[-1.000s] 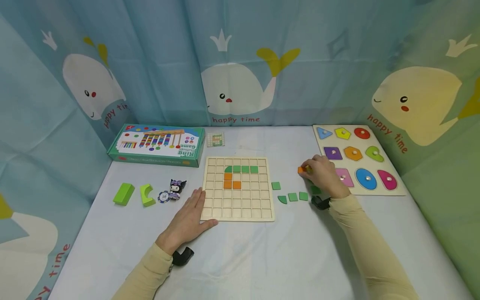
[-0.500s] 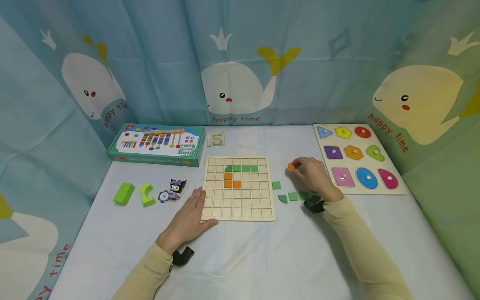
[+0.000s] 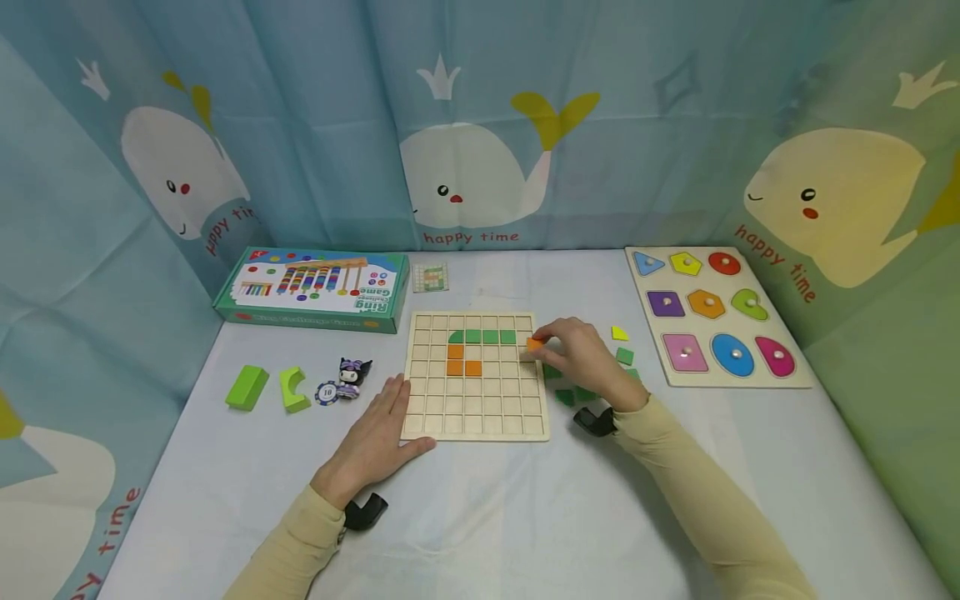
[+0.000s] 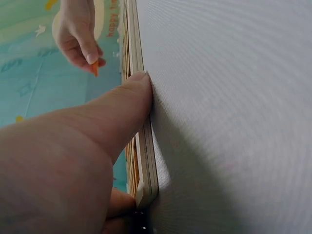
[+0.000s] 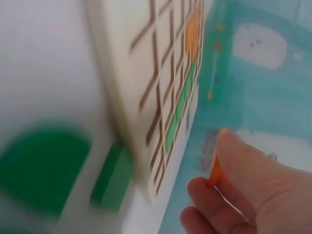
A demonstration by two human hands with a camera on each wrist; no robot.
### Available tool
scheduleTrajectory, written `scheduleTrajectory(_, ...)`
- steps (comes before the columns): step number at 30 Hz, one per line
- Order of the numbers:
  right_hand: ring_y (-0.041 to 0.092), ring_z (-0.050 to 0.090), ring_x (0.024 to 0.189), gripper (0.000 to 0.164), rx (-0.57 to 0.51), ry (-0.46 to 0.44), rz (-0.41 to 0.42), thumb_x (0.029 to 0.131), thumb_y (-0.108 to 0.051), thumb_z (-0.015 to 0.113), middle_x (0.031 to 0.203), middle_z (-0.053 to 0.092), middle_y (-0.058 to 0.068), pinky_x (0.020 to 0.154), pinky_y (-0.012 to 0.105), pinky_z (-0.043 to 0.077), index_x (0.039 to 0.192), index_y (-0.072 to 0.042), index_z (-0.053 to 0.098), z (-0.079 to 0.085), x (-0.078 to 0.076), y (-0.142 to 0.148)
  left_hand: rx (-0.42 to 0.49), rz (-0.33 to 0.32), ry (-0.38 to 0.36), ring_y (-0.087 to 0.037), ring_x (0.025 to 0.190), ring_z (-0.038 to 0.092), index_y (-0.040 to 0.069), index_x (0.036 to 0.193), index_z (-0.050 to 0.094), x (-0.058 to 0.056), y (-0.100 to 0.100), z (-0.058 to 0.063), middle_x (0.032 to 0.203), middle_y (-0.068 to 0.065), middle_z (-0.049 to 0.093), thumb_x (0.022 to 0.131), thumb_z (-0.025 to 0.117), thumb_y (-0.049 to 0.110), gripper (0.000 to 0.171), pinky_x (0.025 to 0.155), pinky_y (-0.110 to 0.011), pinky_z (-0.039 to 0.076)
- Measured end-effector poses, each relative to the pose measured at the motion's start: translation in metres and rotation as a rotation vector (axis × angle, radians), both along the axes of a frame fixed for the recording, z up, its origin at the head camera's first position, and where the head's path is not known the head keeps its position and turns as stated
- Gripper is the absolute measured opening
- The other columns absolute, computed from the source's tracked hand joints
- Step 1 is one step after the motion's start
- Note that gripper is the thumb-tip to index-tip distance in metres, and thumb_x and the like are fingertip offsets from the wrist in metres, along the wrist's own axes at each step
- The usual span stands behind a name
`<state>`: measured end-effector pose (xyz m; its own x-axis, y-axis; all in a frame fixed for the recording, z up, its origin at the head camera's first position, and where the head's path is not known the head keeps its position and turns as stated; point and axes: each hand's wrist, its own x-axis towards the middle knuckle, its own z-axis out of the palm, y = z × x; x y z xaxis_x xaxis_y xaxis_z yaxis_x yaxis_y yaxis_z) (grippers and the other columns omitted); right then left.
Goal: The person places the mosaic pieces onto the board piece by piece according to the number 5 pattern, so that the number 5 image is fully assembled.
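My right hand [image 3: 588, 358] pinches a small orange tile [image 3: 534, 344] between thumb and fingers, just over the right edge of a wooden grid board [image 3: 495, 408]. In the right wrist view the same orange tile [image 5: 215, 173] shows edge-on. The board's upper part bears a row of green tiles [image 3: 491, 337], with several orange squares [image 3: 455, 360] below its left end. My left hand [image 3: 372, 442] lies with straight fingers along the board's left edge; its thumb [image 4: 139, 90] touches the near edge. Loose green tiles [image 3: 625, 356] lie partly hidden under my right hand, near a yellow tile [image 3: 619, 333].
A knob puzzle board [image 3: 701, 327] lies at the right. At the back left are a game box [image 3: 315, 287] and a small pattern card [image 3: 431, 277]. Two light-green blocks [image 3: 247, 388], a poker chip [image 3: 327, 393] and a figurine [image 3: 351, 379] stand left of my left hand.
My right hand has carried the orange tile leftward from beside the puzzle board to the grid board's right edge, uncovering the yellow tile. My left hand has stayed in place.
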<state>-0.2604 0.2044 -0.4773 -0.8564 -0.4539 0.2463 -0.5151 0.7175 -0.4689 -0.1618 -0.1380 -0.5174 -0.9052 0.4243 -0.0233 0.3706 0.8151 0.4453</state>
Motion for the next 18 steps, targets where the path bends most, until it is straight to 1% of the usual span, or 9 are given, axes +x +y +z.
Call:
scheduleTrajectory(3, 0.03, 0.061, 0.095, 0.024, 0.041, 0.015, 0.058, 0.086, -0.018, 0.078, 0.098, 0.069, 0.009, 0.085, 0.046, 0.047, 0.102, -0.001, 0.072, -0.001, 0.001, -0.014, -0.004, 0.0, -0.004, -0.038, 0.145, 0.011, -0.014, 0.149, 0.018, 0.0, 0.0, 0.0, 0.157, -0.028, 0.014, 0.09, 0.066, 0.05, 0.1, 0.115, -0.048, 0.017)
scheduleTrajectory(6, 0.026, 0.062, 0.09, 0.024, 0.054, 0.02, 0.11, 0.083, -0.019, 0.081, 0.095, 0.069, 0.006, 0.084, 0.045, 0.047, 0.099, -0.003, 0.073, -0.002, 0.0, -0.027, -0.003, -0.001, -0.006, -0.038, 0.145, 0.011, -0.014, 0.149, 0.018, 0.0, 0.0, 0.0, 0.157, -0.028, 0.014, 0.09, 0.066, 0.05, 0.099, 0.115, -0.048, 0.017)
scheduleTrajectory(9, 0.022, 0.063, 0.083, 0.021, 0.051, 0.017, 0.154, 0.081, -0.02, 0.083, 0.088, 0.069, 0.002, 0.081, 0.041, 0.049, 0.092, -0.005, 0.074, -0.003, 0.0, -0.038, 0.001, 0.0, -0.015, -0.038, 0.145, 0.01, -0.014, 0.149, 0.017, 0.0, 0.0, 0.0, 0.157, -0.028, 0.014, 0.09, 0.066, 0.05, 0.1, 0.116, -0.048, 0.016)
scheduleTrajectory(12, 0.017, 0.061, 0.077, 0.015, 0.079, 0.051, 0.197, 0.08, -0.02, 0.083, 0.081, 0.069, -0.002, 0.075, 0.037, 0.049, 0.084, -0.009, 0.074, -0.005, -0.001, -0.047, -0.005, 0.002, -0.026, -0.037, 0.145, 0.009, -0.013, 0.149, 0.017, -0.001, 0.0, 0.0, 0.157, -0.027, 0.013, 0.09, 0.066, 0.05, 0.1, 0.116, -0.048, 0.016)
scheduleTrajectory(14, 0.015, 0.06, 0.074, 0.014, 0.105, 0.079, 0.215, 0.08, -0.021, 0.083, 0.079, 0.068, -0.003, 0.072, 0.036, 0.049, 0.082, -0.011, 0.074, -0.006, -0.002, -0.051, -0.011, 0.004, -0.03, -0.037, 0.145, 0.009, -0.013, 0.149, 0.017, -0.001, 0.0, 0.0, 0.157, -0.027, 0.012, 0.09, 0.066, 0.051, 0.1, 0.116, -0.047, 0.016)
scheduleTrajectory(18, 0.016, 0.06, 0.074, 0.015, 0.139, 0.114, 0.225, 0.079, -0.022, 0.084, 0.078, 0.067, -0.003, 0.072, 0.037, 0.049, 0.08, -0.011, 0.074, -0.008, -0.003, -0.056, -0.008, 0.005, -0.026, -0.037, 0.145, 0.009, -0.013, 0.149, 0.017, -0.001, -0.001, -0.001, 0.157, -0.027, 0.013, 0.09, 0.066, 0.051, 0.1, 0.116, -0.047, 0.016)
